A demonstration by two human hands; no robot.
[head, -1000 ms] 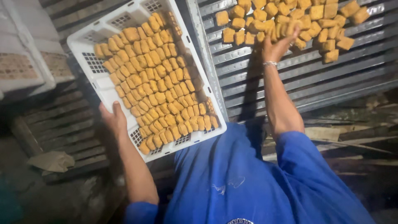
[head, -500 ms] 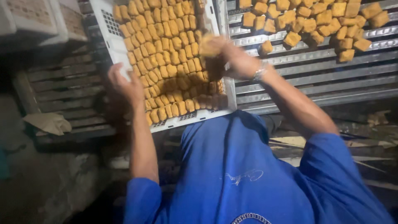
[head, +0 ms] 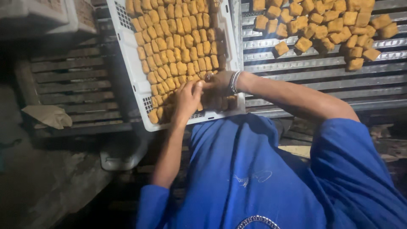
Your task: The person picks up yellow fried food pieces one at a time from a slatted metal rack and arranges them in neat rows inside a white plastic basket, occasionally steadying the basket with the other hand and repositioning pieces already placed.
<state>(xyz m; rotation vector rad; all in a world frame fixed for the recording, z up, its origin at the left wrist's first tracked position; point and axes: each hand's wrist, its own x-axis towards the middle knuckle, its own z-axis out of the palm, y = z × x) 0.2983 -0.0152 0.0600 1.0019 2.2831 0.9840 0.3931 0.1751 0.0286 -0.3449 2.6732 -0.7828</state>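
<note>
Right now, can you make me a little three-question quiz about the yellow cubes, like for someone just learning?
1. True or false: both hands are over the white crate.
2. Where do the loose cubes lie? A) on a metal slatted rack B) in a bucket
3. Which wrist wears a bracelet?

Key:
1. True: left hand and right hand meet at the packed cubes near its lower edge.
2. A
3. The right.

White crate (head: 131, 76): far end cut off by top edge | near-corner golden blocks (head: 178, 63) hidden under both hands | fingertips indistinct
</note>
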